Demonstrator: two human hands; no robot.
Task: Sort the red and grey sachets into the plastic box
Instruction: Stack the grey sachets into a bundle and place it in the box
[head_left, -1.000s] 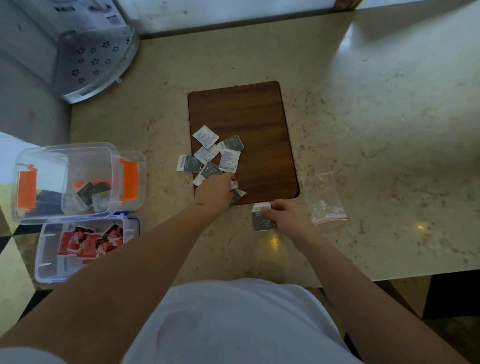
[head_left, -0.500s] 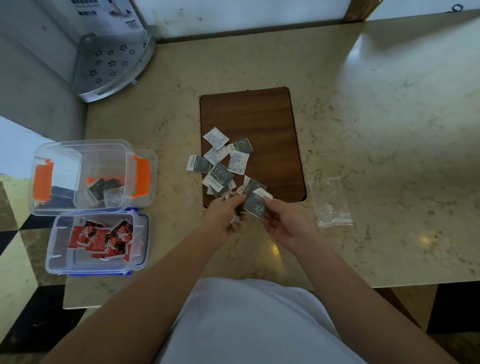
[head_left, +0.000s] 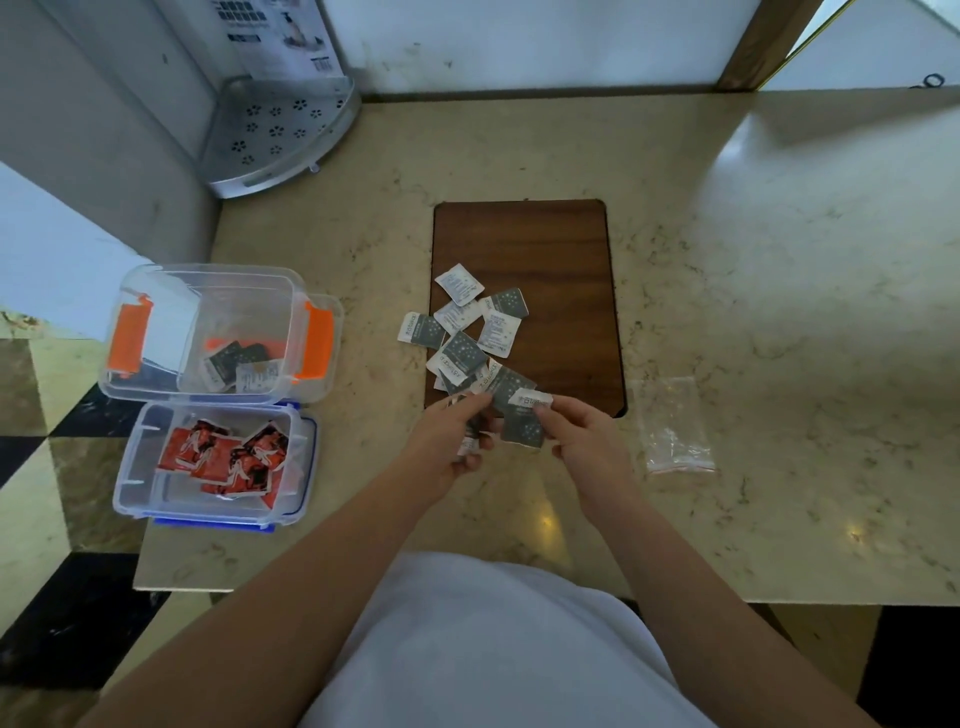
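Several grey sachets (head_left: 470, 332) lie in a loose pile on the near left part of a brown wooden board (head_left: 540, 244). My left hand (head_left: 447, 441) grips grey sachets at the board's near edge. My right hand (head_left: 582, 441) pinches a grey sachet (head_left: 524, 423) right beside it; the two hands nearly touch. At the left, a clear box with orange clips (head_left: 156, 296) holds a few grey sachets (head_left: 241, 364). In front of it a clear box with a blue rim (head_left: 145, 499) holds several red sachets (head_left: 228, 457).
An empty clear plastic bag (head_left: 672, 428) lies on the marble counter right of my right hand. A grey perforated corner shelf (head_left: 280, 130) stands at the back left. The counter's left edge drops off behind the boxes, its front edge near my body.
Both hands lifted from the counter and came together at the board's near edge, each with grey sachets. The camera view shifted, so everything sits further right.
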